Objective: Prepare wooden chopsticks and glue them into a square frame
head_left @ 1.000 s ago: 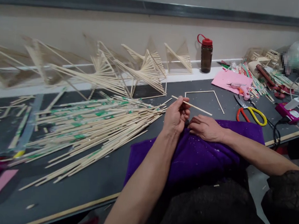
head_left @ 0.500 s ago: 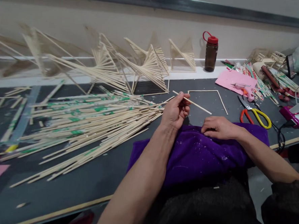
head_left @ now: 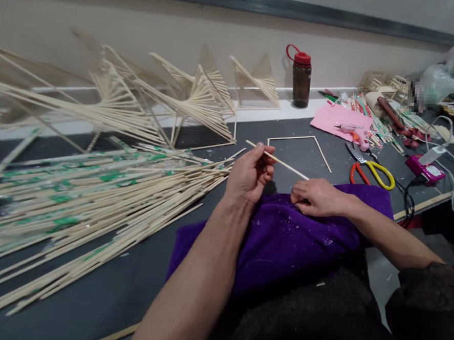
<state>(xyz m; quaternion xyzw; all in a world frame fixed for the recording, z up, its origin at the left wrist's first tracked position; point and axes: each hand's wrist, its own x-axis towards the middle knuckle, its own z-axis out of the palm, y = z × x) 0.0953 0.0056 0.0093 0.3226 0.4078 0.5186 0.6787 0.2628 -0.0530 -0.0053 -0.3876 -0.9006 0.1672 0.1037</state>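
Note:
My left hand (head_left: 252, 171) pinches a thin wooden stick (head_left: 288, 167) near its upper left end. The stick slants down to the right, and its far end reaches the knuckles of my right hand (head_left: 315, 196). A purple cloth (head_left: 284, 245) with pale specks lies across my lap and the table edge. My right hand is closed on a fold of this cloth, its fingertips partly hidden. Beyond my hands, sticks form a three-sided open frame (head_left: 292, 138) flat on the dark table (head_left: 218, 190).
Many loose sticks (head_left: 140, 200), some in green-marked plastic, spread at the left. Twisted stick structures (head_left: 200, 99) stand along the wall by a red-capped bottle (head_left: 301, 82). At the right are scissors (head_left: 369, 168), a glue gun (head_left: 356, 131) on pink sheet (head_left: 326, 117) and a magenta power box (head_left: 425, 170).
The view has swung right, shifting everything left in the picture. My right hand has come nearer to the left one, and the stick's far end now meets its knuckles.

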